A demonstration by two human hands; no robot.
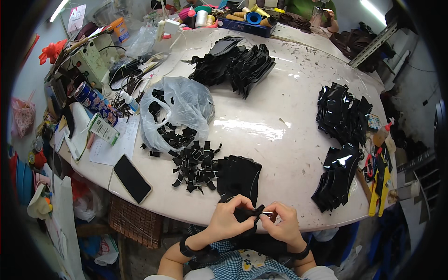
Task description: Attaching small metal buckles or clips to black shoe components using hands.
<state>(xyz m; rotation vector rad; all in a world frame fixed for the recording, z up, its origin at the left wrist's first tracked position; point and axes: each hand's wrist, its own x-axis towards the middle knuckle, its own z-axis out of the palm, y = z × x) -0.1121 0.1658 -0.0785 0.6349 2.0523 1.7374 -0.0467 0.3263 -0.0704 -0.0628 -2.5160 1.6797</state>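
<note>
At the table's near edge both my hands are closed in a pinch around a small black strap piece [256, 212]. My left hand [229, 220] grips its left side, thumb and forefinger bent together. My right hand [283, 225] pinches the other end, where a thin silvery bit shows; I cannot make out whether it is a buckle or a tool. Dark material hangs below my fingers, partly hidden by them. Just beyond lies a stack of flat black panels [239, 175]. To its left is a loose pile of small black strap tabs with metal rings [196, 165].
A clear plastic bag [193, 100] spills more tabs. Black panels are heaped at the far side [233, 65] and the right [343, 112]. A phone [132, 178] lies at left, yellow-handled tools [380, 182] at right. Another person's hand [331, 21] shows across the table.
</note>
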